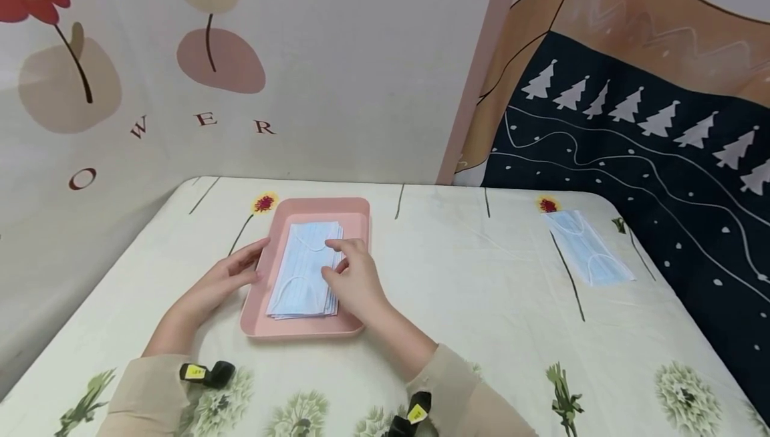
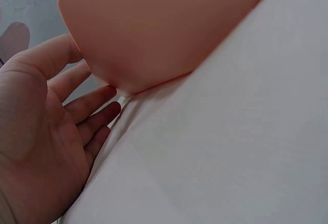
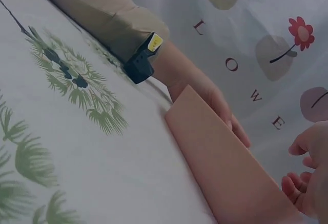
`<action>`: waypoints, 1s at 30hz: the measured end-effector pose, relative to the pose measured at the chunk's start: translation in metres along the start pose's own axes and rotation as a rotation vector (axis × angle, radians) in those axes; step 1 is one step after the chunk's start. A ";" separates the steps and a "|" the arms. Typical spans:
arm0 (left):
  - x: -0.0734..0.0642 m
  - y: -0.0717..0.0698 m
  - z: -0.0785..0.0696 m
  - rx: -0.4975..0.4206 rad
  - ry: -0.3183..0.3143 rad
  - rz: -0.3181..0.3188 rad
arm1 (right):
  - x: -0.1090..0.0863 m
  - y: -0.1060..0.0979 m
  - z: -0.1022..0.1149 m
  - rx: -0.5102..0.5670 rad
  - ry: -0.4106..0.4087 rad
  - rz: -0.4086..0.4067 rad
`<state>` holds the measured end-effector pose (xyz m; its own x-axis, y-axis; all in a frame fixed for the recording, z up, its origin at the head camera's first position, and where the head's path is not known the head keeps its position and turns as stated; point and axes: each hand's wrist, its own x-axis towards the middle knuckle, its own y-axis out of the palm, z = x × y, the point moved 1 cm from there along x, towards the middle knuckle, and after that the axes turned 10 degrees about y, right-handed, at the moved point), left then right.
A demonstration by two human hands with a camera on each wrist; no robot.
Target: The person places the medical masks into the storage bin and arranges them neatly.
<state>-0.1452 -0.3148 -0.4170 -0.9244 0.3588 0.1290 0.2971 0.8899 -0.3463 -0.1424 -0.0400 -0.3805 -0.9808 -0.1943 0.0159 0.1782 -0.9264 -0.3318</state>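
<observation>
A shallow pink tray holds a stack of light blue face masks with white ear loops. At the tray's left side, my left hand rests its fingertips against the rim; its relaxed fingers also appear beside the tray wall in the left wrist view. My right hand hovers over the stack's right edge, thumb and index finger apart, nothing visibly pinched. The right wrist view catches part of that hand above the tray's side; the masks are hidden there.
Toward the right end of the table, a single blue face mask lies flat on the flower-patterned tablecloth. Behind the table hang a pale printed cloth and a dark cloth with white trees.
</observation>
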 end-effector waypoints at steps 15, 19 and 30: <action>0.000 -0.001 0.000 0.010 0.006 -0.002 | -0.007 -0.066 -0.010 0.011 -0.073 -0.036; 0.000 -0.001 -0.001 0.015 0.009 -0.002 | -0.009 -0.084 -0.017 -0.012 -0.114 -0.050; 0.000 0.000 0.000 0.025 -0.006 -0.004 | -0.013 -0.132 -0.040 -0.121 -0.122 -0.017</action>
<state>-0.1452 -0.3145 -0.4165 -0.9269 0.3539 0.1252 0.2877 0.8838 -0.3689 -0.1566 0.0977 -0.3741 -0.9654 -0.2236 0.1339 0.1439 -0.8856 -0.4416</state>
